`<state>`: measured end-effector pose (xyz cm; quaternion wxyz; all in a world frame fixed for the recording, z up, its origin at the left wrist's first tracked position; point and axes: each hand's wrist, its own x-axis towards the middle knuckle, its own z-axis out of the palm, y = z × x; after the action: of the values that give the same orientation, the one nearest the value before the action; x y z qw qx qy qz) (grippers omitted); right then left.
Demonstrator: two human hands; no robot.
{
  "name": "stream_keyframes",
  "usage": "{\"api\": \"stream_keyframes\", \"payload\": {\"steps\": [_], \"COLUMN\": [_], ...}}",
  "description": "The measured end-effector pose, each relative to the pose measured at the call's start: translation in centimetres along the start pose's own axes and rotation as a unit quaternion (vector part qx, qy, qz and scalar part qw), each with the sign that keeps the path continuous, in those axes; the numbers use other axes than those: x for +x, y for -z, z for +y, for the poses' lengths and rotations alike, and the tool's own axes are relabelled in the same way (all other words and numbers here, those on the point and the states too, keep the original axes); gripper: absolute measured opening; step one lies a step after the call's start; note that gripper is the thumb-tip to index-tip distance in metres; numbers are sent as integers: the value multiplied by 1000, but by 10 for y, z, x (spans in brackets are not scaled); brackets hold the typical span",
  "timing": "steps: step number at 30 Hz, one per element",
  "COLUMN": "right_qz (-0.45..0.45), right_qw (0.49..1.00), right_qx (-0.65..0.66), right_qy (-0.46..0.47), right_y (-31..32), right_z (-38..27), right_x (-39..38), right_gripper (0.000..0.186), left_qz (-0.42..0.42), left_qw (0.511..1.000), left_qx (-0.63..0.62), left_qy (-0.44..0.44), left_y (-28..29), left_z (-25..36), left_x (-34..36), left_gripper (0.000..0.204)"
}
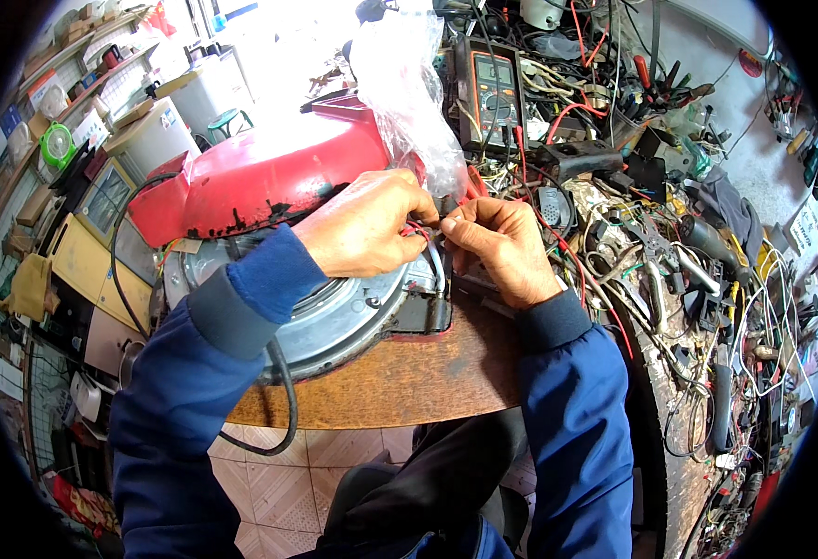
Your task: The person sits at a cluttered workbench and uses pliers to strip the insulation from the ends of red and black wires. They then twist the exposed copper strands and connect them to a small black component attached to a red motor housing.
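My left hand (367, 224) is closed, its fingertips pinched on thin red wires (417, 229) above the grey metal housing (386, 303). Just beside it, my right hand (505, 250) is closed too, thumb against forefinger. Whatever lies between those fingertips is too small and covered to make out. A pale grey cable (438, 270) runs down from the fingers to the housing's dark corner. Behind my left hand rests a glossy red cover (260, 177) with black smears along its lower edge. A clear plastic bag (409, 98) hangs beside it.
The housing sits on a wooden table (409, 382) with a curved front edge. A black cable (290, 410) loops over that edge. A multimeter (495, 88) with red leads stands behind my hands. Tangled wires, tools and parts (656, 279) crowd the bench at right. Shelves (83, 47) stand at left.
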<state>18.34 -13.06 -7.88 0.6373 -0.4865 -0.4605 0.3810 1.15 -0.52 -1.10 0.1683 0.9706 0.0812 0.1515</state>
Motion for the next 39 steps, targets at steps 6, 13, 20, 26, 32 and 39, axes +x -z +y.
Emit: {"api": "stream_keyframes", "payload": {"steps": [6, 13, 20, 26, 32, 39], "right_qz": [1, -18, -17, -35, -45, -15], "right_qw": [1000, 1000, 997, 995, 996, 1000], "right_qx": [-1, -19, -70, -96, -69, 17], "right_qy": [10, 7, -4, 5, -26, 21], "right_y": [-2, -4, -3, -2, -2, 2], "right_z": [-2, -5, -8, -7, -11, -16], "right_x": [1, 3, 6, 9, 8, 4], "right_gripper": [15, 16, 23, 24, 21, 14], "left_qz": [-5, 5, 8, 29, 33, 23], "left_qw": [1000, 999, 999, 998, 999, 999], "left_qx": [-8, -14, 0, 3, -2, -10], "left_qy": [-22, -38, -46, -52, -44, -28], "left_y": [-3, -8, -9, -12, -10, -8], "left_z": [-4, -11, -14, -17, -12, -9], "left_x": [-2, -2, -3, -4, -5, -3], "left_gripper": [15, 15, 17, 18, 17, 18]}}
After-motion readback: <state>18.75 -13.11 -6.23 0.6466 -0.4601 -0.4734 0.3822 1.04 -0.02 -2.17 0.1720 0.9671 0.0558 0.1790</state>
